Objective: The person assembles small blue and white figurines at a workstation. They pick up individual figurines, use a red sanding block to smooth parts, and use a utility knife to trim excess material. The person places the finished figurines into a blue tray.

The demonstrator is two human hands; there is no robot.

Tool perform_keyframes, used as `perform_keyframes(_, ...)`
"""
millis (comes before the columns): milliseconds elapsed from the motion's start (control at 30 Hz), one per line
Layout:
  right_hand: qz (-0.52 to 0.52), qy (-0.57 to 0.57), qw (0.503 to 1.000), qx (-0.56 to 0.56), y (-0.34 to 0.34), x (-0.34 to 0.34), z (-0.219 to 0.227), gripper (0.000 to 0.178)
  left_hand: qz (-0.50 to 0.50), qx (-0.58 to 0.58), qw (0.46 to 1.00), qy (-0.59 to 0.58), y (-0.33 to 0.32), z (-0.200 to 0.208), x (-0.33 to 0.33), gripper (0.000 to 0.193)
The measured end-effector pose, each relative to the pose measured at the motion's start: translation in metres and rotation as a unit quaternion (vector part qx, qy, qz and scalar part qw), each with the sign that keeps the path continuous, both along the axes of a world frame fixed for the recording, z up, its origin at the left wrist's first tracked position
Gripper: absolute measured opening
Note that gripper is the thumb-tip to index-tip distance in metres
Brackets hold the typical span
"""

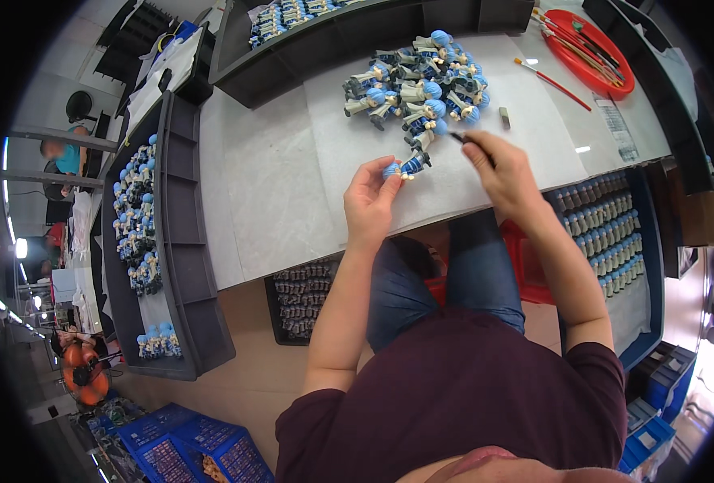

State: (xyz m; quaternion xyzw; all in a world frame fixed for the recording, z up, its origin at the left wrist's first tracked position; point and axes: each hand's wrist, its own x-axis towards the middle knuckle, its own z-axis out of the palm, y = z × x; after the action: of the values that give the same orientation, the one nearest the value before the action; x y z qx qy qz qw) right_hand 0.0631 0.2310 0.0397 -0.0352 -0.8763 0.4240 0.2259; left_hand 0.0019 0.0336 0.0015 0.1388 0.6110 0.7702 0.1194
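Note:
My left hand [368, 200] is closed on a small figurine [409, 167] with light blue hair and a blue and white outfit, pinched near its head. To its right, my right hand [499, 167] grips a thin dark tool [457, 138], its tip toward the figurines; its exact kind is too small to tell. Just beyond both hands, a heap of similar figurines [431, 92] lies on a white sheet [324, 121] over the worktable. A small grey-green block [505, 117] sits right of the heap.
A red tray [627, 80] of brushes stands at the far right, with a red brush [562, 89] beside it. Dark bins of figurines stand at the left [192, 241] and far side [292, 76]. A blue crate [655, 314] of figurines is at the lower right.

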Motion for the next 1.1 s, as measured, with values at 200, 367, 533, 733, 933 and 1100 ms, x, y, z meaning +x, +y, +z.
perform_keyframes(200, 0.022, 0.007, 0.989, 0.149, -0.032, 0.004, -0.009, 0.016, -0.003, -0.033, 0.999, 0.018, 0.002, -0.002, 0.001, 0.026)
perform_keyframes(367, -0.004, 0.025, 0.975, 0.221, -0.033, -0.002, -0.014, 0.026, 0.004, -0.046, 0.998, 0.033, 0.003, -0.002, 0.003, 0.026)
perform_keyframes(533, -0.011, 0.002, 0.968, 0.250, -0.034, -0.003, -0.015, 0.025, 0.012, -0.036, 0.998, 0.056, 0.005, -0.004, 0.002, 0.025)
perform_keyframes(733, -0.009, 0.016, 0.976, 0.215, -0.035, -0.003, -0.013, 0.028, -0.009, -0.039, 0.998, 0.046, 0.004, -0.003, 0.004, 0.024)
perform_keyframes(933, -0.005, 0.024, 0.981, 0.192, -0.037, -0.001, -0.007, 0.030, -0.033, -0.018, 0.999, 0.022, 0.001, 0.002, 0.001, 0.018)
perform_keyframes(1100, -0.003, 0.009, 0.971, 0.240, -0.040, 0.000, -0.005, 0.032, -0.056, -0.013, 0.995, 0.078, 0.003, 0.000, 0.000, 0.018)
